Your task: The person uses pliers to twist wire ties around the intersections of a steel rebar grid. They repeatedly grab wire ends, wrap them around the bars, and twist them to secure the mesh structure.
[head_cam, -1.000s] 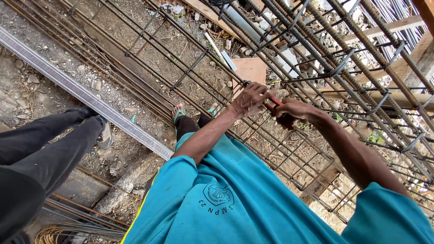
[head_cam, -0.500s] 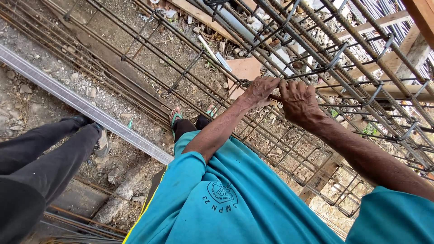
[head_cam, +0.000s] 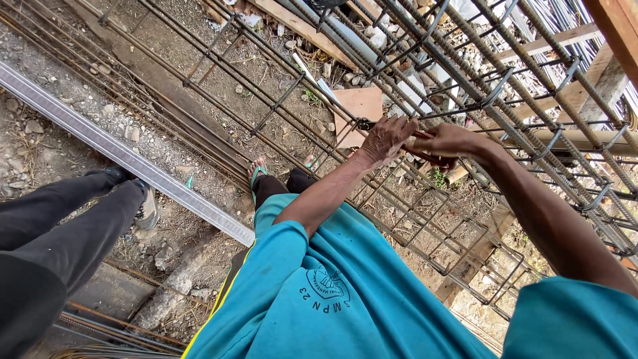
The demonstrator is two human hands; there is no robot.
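View from the head camera, looking down past a teal shirt [head_cam: 345, 292] at a long rebar cage [head_cam: 465, 86] that runs diagonally across the scene. The left hand [head_cam: 384, 138] rests on one of the cage's bars, fingers curled over it and closed on the steel. The right hand [head_cam: 446, 141] sits just beside it, touching or nearly touching, closed around a red-handled tool [head_cam: 425, 157] (its working end is hidden behind the fingers, so its kind cannot be told). Both hands meet at the near upper edge of the cage, at a point where a stirrup [head_cam: 492, 100] crosses the long bars. Below the hands, on the gravel ground [head_cam: 80, 126], lie a flat brown board [head_cam: 359, 106] and a long pale metal rail [head_cam: 126, 156] that slants from upper left to centre. The person's feet in sandals [head_cam: 258, 171] stand under the cage. At lower left, a second person's dark-trousered legs [head_cam: 66, 226] enter the view, well apart from the hands.
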